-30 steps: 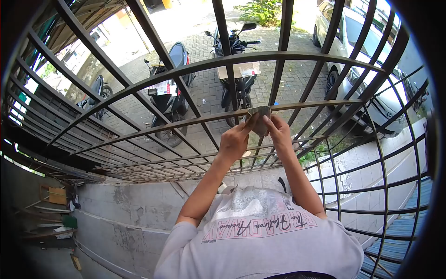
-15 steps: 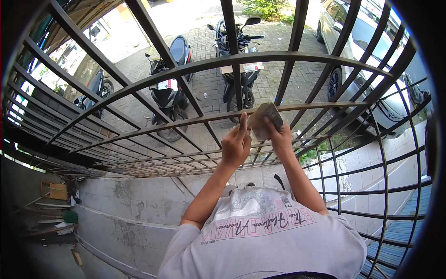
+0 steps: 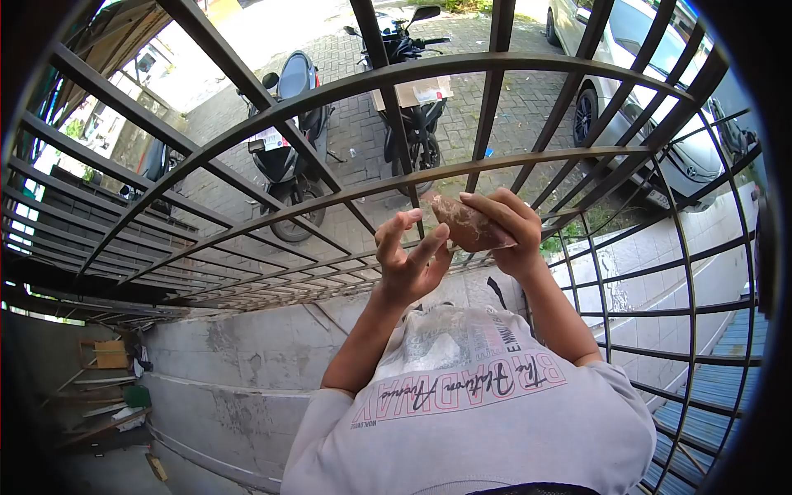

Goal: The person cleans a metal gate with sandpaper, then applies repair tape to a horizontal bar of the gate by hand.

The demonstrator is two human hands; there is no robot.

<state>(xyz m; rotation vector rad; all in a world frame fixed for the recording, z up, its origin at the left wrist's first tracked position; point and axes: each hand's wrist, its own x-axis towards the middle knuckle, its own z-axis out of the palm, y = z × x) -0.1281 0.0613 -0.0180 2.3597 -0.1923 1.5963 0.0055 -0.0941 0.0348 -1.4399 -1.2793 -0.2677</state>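
A brown, bent, sheet-like piece with pale worn patches is in my right hand, its fingers over the top and right side. My left hand is raised just left of it, fingers apart and curved, the thumb tip by the piece's left edge; whether they touch is unclear. Both hands are in front of a dark metal grille, near one of its horizontal bars. The piece hides part of that grille.
Beyond the grille are parked motorcycles and a pale car. A whitish wall runs below it. Wood scraps and a green object lie at the lower left. Blue corrugated sheeting is at the lower right.
The piece has turned, now showing a browner, patchy face. My right hand's fingers have moved over its top. My left hand has shifted slightly left and its fingers have spread. The view has shifted.
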